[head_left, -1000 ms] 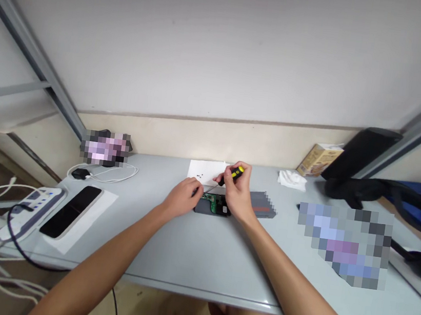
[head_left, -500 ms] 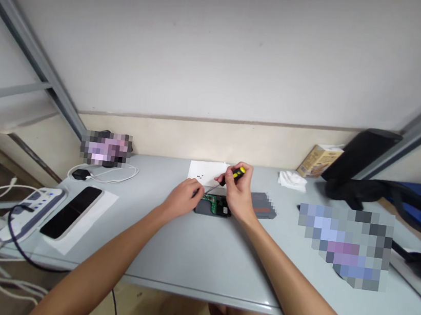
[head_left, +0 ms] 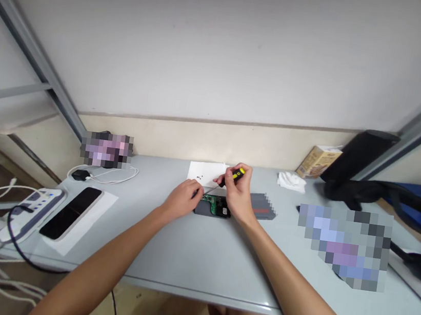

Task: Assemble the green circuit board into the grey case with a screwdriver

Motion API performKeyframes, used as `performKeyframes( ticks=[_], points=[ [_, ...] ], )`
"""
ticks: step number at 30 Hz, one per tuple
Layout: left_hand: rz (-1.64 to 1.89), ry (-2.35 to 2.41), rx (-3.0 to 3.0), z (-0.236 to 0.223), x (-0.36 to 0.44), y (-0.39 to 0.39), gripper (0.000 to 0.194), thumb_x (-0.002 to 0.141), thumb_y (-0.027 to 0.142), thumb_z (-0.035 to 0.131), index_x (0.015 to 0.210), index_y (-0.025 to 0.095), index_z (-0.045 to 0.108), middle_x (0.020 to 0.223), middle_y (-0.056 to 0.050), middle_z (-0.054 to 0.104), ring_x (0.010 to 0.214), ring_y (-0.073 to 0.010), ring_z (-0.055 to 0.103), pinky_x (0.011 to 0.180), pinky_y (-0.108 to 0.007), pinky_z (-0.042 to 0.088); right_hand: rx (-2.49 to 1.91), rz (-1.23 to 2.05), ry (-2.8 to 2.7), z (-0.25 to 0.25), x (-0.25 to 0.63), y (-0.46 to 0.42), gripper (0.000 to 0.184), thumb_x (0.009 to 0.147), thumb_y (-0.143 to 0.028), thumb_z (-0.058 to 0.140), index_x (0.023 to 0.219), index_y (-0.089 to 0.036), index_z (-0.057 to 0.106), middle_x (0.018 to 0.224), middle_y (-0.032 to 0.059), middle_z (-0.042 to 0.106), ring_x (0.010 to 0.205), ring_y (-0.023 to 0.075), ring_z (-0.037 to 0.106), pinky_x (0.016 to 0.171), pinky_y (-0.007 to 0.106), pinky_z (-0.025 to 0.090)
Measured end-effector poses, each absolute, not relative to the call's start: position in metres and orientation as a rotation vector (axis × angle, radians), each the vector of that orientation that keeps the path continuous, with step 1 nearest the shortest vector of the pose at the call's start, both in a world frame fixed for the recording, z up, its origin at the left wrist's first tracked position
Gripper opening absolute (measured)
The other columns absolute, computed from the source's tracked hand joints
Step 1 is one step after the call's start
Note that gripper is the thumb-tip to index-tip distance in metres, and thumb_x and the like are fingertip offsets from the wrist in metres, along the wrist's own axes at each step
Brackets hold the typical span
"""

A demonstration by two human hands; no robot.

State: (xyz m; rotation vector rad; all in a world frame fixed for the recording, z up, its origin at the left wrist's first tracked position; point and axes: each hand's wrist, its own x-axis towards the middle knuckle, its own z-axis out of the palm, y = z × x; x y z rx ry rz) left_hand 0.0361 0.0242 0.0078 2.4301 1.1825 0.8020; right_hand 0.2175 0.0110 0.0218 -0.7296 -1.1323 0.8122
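My right hand (head_left: 239, 191) is closed around a black-and-yellow screwdriver (head_left: 237, 174). Its thin shaft slants down to the left, toward the upper left part of an opened device (head_left: 204, 208) with a green circuit board (head_left: 213, 206) and black parts. My left hand (head_left: 185, 196) is closed at the device's left end, its fingertips on a small dark part there; the fingers hide much of it. Behind lies white paper (head_left: 209, 170) with several tiny dark screws (head_left: 199, 177). A grey panel (head_left: 262, 205) with a reddish strip lies right of the device, partly behind my right hand.
At the left are a phone (head_left: 71, 212) on white paper, a power strip (head_left: 33, 209) with cables, and a black adapter (head_left: 81, 174). A crumpled tissue (head_left: 291, 181), a yellow carton (head_left: 319, 161) and a black cylinder (head_left: 360, 155) stand at the back right. Blurred items lie on both sides.
Almost nothing differs. Both hands stay in place at the device, with the screwdriver held at the same slant; the whole view shifts very slightly.
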Motion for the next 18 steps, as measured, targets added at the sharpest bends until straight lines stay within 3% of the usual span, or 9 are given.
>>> performKeyframes(
  ticks=[18],
  points=[
    [0.794, 1.158, 2.412, 0.0091, 0.0361, 0.0234, 0.029, 0.104, 0.023, 0.046, 0.081, 0.02, 0.063, 0.085, -0.005, 0.067, 0.09, -0.0221, 0.061, 0.083, -0.035, 0.048, -0.725, 0.778, -1.149, 0.0224, 0.2184, 0.01, 0.028, 0.101, -0.045, 0.061, 0.108, -0.031, 0.039, 0.095, -0.005, 0.051, 0.07, 0.0098, 0.061, 0.08, 0.036, 0.061]
  ],
)
